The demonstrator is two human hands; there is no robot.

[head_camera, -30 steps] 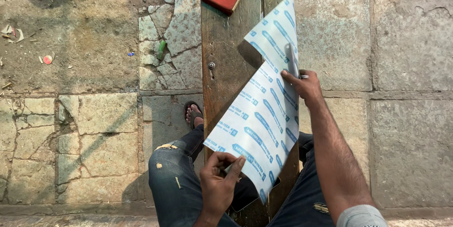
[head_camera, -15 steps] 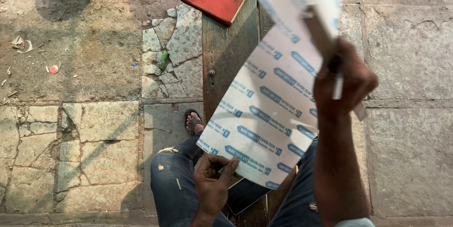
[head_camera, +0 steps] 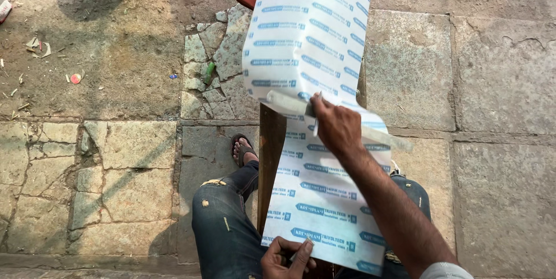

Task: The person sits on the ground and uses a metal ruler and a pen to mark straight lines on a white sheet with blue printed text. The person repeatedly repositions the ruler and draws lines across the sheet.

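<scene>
a long white sheet printed with blue labels (head_camera: 315, 53) runs from the top centre of the frame down to the lower centre, folded over a pale flat strip (head_camera: 289, 103) at mid-frame. the right hand (head_camera: 336, 125) clasps sheet and strip at the fold; the left hand (head_camera: 286, 259) pinches the sheet's bottom edge. beneath lies a dark wooden plank (head_camera: 270, 157), between the person's jeans-clad knees (head_camera: 223, 227). the step in hand appears to be creasing or peeling the sheet; the next move likely calls for steady tension from both hands. cracked stone paving (head_camera: 116, 157) surrounds.
</scene>
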